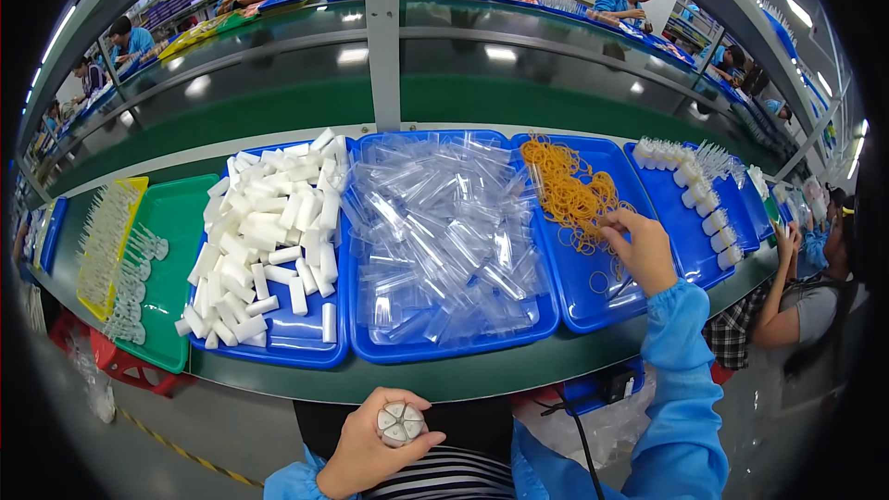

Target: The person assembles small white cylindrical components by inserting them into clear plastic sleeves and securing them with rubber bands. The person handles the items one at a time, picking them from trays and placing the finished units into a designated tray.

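In front of my body, below the table edge, my left hand (375, 444) is closed around a short round bundle (401, 423). Its end faces up, whitish grey and split into several wedge-like segments. Over the right-centre blue tray (593, 308), my right hand (644, 245) has thumb and forefinger pinched at the edge of a heap of orange-yellow rubber bands (569, 190); the fingertips are on the bands. A few single bands lie loose below the heap. Beside that tray, a blue tray (363, 343) holds many clear plastic sleeves (444, 231).
Further left, a blue tray (315, 355) carries white foam-like blocks (269, 231). A green tray (176, 315) and a yellow tray (96, 301) hold clear spiky parts. White pieces (708, 208) stand in the far-right tray. A metal post (381, 46) rises behind; a co-worker (815, 287) sits at right.
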`<state>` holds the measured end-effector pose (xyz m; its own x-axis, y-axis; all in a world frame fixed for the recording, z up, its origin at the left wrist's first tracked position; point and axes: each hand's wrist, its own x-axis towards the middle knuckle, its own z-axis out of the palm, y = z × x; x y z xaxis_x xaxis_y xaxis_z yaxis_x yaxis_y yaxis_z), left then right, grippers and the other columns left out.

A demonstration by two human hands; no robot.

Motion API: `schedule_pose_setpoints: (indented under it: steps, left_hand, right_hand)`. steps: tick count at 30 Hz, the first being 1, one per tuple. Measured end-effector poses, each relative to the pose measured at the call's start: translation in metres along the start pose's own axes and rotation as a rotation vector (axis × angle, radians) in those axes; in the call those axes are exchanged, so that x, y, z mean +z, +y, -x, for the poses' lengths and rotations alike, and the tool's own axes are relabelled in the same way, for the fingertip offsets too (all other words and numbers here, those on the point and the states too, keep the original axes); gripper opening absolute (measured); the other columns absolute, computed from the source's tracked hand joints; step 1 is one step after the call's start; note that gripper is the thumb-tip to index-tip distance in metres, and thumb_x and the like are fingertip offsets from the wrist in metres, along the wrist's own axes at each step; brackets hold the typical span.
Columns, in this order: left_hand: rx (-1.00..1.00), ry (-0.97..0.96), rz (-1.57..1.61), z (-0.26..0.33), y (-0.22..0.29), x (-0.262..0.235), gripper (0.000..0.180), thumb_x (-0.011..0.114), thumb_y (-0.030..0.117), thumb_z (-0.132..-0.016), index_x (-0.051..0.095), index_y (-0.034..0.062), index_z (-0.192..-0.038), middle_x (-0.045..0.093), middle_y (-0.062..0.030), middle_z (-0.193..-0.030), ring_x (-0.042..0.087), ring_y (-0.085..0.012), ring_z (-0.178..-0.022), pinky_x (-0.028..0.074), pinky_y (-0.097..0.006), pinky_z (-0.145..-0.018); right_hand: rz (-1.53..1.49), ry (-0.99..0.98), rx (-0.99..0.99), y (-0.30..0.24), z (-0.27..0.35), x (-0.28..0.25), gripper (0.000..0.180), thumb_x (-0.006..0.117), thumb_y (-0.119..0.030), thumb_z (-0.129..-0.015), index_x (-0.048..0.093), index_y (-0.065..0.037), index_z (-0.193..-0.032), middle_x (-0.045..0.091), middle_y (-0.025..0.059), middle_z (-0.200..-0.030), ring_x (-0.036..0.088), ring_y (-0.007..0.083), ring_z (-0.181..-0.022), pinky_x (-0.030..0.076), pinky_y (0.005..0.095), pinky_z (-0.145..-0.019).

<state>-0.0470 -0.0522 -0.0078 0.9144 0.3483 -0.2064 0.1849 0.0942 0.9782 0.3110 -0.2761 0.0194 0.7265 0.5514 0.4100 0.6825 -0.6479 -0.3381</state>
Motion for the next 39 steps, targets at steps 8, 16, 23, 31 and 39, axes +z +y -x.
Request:
schedule_pose_setpoints:
  steps: [8,16,23,31,39]
  left_hand:
    - [-0.047,-0.052,-0.082,0.004,-0.007,-0.003,0.031,0.084,0.012,-0.079,0.065,0.0016,-0.100,0.073,-0.0070,-0.094,0.069,-0.0112,-0.086,0.056,-0.026,-0.079]
    - [-0.020,0.007,-0.095,0.008,-0.006,-0.001,0.027,0.085,0.010,-0.077,0.064,0.0014,-0.092,0.070,-0.0062,-0.085,0.065,-0.0097,-0.077,0.054,-0.026,-0.072]
    - [0.034,-0.037,-0.100,0.010,-0.016,-0.001,0.028,0.083,0.011,-0.080,0.064,0.0014,-0.097,0.072,-0.0068,-0.089,0.068,-0.0112,-0.081,0.055,-0.026,-0.073]
    - [0.142,0.066,0.201,0.003,-0.008,0.003,0.019,0.072,-0.006,-0.084,0.057,-0.0006,-0.094,0.071,-0.0169,-0.086,0.072,-0.0202,-0.085,0.059,-0.031,-0.070]
    - [0.385,0.317,0.210,-0.009,0.011,-0.002,0.024,0.078,-0.002,-0.082,0.058,0.0002,-0.096,0.068,-0.0187,-0.113,0.065,-0.0187,-0.107,0.054,-0.033,-0.092]
  right_hand:
    - [-0.183,-0.162,0.067,-0.010,0.000,-0.008,0.015,0.077,-0.011,-0.081,0.071,-0.004,-0.093,0.072,0.0107,-0.087,0.071,0.0259,-0.081,0.054,0.0344,-0.072]
    - [-0.277,-0.110,0.123,-0.001,-0.004,-0.016,0.015,0.074,-0.008,-0.080,0.069,0.000,-0.092,0.070,0.0074,-0.088,0.066,0.0193,-0.086,0.049,0.0344,-0.083]
    - [-0.218,-0.042,0.115,0.006,0.003,-0.018,0.012,0.073,-0.010,-0.083,0.070,-0.001,-0.092,0.070,0.0061,-0.090,0.064,0.0145,-0.087,0.048,0.0274,-0.082]
    - [-1.085,-0.010,0.298,-0.097,0.016,-0.019,0.011,0.068,-0.008,-0.089,0.067,0.001,-0.095,0.066,0.0026,-0.093,0.058,0.0094,-0.088,0.046,0.0258,-0.081]
    - [-1.071,-0.530,-0.017,-0.219,0.078,0.034,0.011,0.073,0.001,-0.081,0.066,0.002,-0.089,0.068,0.0112,-0.094,0.062,0.0199,-0.089,0.048,0.0326,-0.084]
